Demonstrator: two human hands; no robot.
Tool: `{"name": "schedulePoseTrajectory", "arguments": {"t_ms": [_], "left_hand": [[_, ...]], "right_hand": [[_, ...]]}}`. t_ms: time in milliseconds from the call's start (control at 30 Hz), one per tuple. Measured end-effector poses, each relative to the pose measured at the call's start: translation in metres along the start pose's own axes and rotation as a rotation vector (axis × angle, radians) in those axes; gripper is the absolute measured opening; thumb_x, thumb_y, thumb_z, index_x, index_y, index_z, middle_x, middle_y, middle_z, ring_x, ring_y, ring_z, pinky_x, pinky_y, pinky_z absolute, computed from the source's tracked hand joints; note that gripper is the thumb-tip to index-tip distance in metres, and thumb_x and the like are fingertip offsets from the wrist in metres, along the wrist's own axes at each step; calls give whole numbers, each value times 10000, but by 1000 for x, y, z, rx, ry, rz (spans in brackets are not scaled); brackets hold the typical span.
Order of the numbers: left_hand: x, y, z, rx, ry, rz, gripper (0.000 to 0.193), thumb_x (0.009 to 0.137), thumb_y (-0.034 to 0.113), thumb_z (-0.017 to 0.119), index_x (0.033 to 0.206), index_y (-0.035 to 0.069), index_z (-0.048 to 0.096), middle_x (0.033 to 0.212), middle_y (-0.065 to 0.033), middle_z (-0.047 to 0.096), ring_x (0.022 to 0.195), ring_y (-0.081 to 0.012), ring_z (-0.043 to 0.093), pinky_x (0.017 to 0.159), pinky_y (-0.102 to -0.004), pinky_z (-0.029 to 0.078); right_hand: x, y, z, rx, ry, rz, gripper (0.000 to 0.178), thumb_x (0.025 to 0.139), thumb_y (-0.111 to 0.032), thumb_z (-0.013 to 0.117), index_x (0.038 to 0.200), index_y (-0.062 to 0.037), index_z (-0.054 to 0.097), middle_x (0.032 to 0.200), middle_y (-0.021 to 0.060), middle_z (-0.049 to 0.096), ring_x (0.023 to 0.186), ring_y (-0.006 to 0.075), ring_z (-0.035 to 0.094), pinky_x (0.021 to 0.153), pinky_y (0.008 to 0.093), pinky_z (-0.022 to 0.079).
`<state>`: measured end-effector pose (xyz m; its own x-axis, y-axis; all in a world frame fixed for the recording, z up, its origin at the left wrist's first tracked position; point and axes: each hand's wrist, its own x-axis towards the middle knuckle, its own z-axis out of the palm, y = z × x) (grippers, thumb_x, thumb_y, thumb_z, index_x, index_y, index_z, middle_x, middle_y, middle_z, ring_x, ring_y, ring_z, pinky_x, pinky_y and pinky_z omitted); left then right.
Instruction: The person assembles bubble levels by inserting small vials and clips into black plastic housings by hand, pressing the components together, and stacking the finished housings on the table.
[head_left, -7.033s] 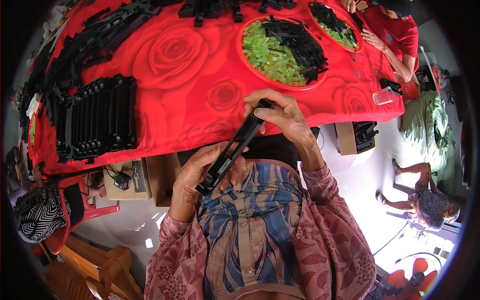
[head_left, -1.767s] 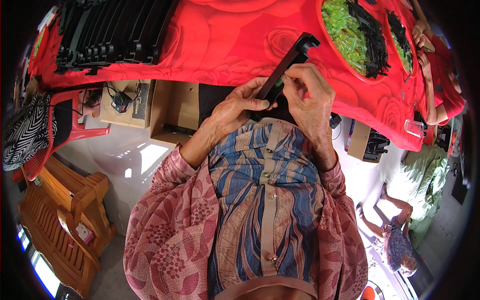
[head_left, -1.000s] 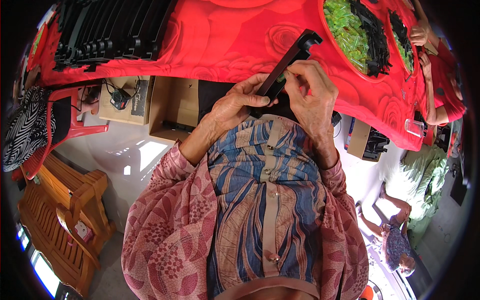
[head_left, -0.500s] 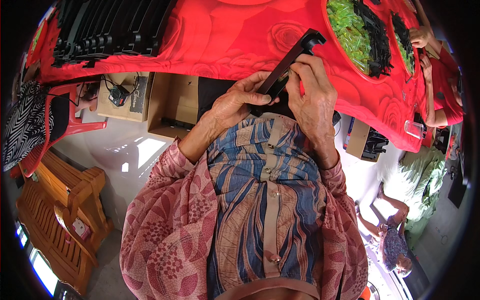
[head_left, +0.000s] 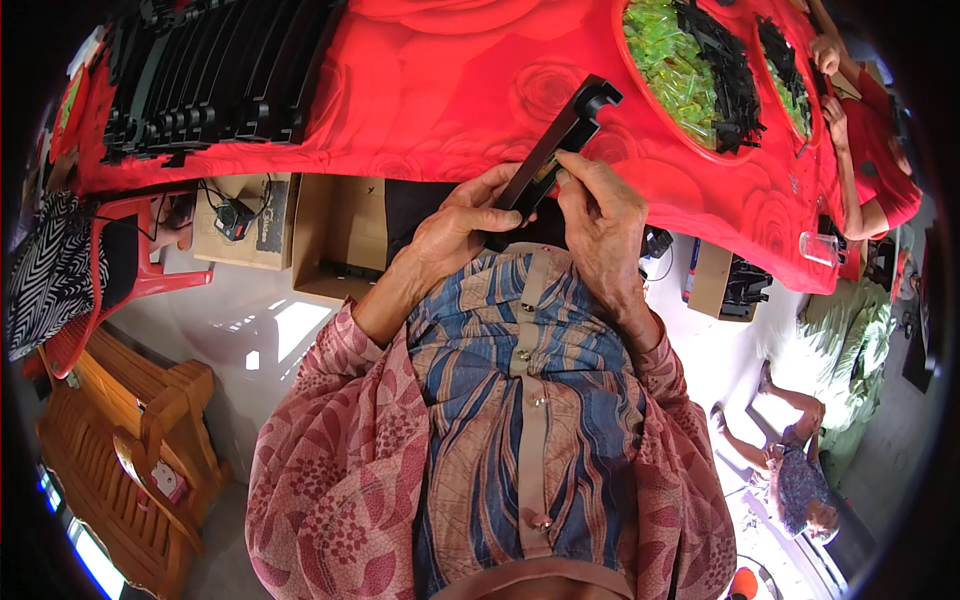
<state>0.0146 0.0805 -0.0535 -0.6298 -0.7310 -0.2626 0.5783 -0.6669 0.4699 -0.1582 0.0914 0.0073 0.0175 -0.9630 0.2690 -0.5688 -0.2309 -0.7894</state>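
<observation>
My left hand (head_left: 462, 222) is closed round the lower end of a long black plastic part (head_left: 548, 150), thumb on its near edge. The part is channel-shaped with a hooked far end, tilted up to the right over the table's edge. My right hand (head_left: 606, 215) is closed, its fingertips pressed at the part's open inner side. A small yellowish bit shows beside those fingertips; whether they pinch it is too small to tell.
A red rose-patterned cloth (head_left: 430, 90) covers the table. Several similar black parts (head_left: 225, 75) stand in a row at left. Right, a red tray (head_left: 627, 62) holds green clear pieces and black strips. Cardboard boxes (head_left: 340, 225) sit below. A co-worker's hands (head_left: 828, 85) work at far right.
The black part and both hands appear slightly further left and lower in the picture. My right hand's index finger now lies straighter along the part's inner side.
</observation>
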Motion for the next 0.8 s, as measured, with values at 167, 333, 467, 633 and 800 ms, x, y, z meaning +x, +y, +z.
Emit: {"name": "schedulePoseTrajectory", "arguments": {"t_ms": [167,333,467,633,800], "left_hand": [[1,-3,-2,50,22,16,715,736,27,757,1384,0,457,1124,-44,593,987,-159,565,931,-294,448],[5,-4,-10,88,-37,42,636,757,-13,697,1359,0,495,1106,-55,618,994,-148,586,935,-289,459],[3,-1,-7,113,-30,25,646,755,-16,692,1366,-13,485,1059,-66,630,957,-149,598,905,-281,471],[2,1,-5,126,14,18,640,758,16,698,1363,-23,492,988,-73,627,898,-153,601,880,-275,476],[-2,6,1,174,29,20,609,761,49,690,1339,-30,515,939,-59,624,851,-140,586,801,-251,458]], "right_hand": [[2,2,2,59,-9,46,171,857,45,588,1017,47,645,764,177,627,610,245,615,563,333,476],[3,9,5,32,-14,-13,160,860,41,586,1013,46,634,763,187,634,637,264,642,557,345,490],[-3,12,10,-249,-2,-202,249,820,-27,633,1057,50,621,742,144,592,619,244,632,527,357,509],[-8,5,9,-647,-60,-354,419,737,-111,678,1107,73,606,739,68,523,627,192,595,487,313,497],[-7,3,7,-940,-175,-486,385,742,-138,661,1067,66,624,766,49,508,669,161,575,474,255,471]]}}
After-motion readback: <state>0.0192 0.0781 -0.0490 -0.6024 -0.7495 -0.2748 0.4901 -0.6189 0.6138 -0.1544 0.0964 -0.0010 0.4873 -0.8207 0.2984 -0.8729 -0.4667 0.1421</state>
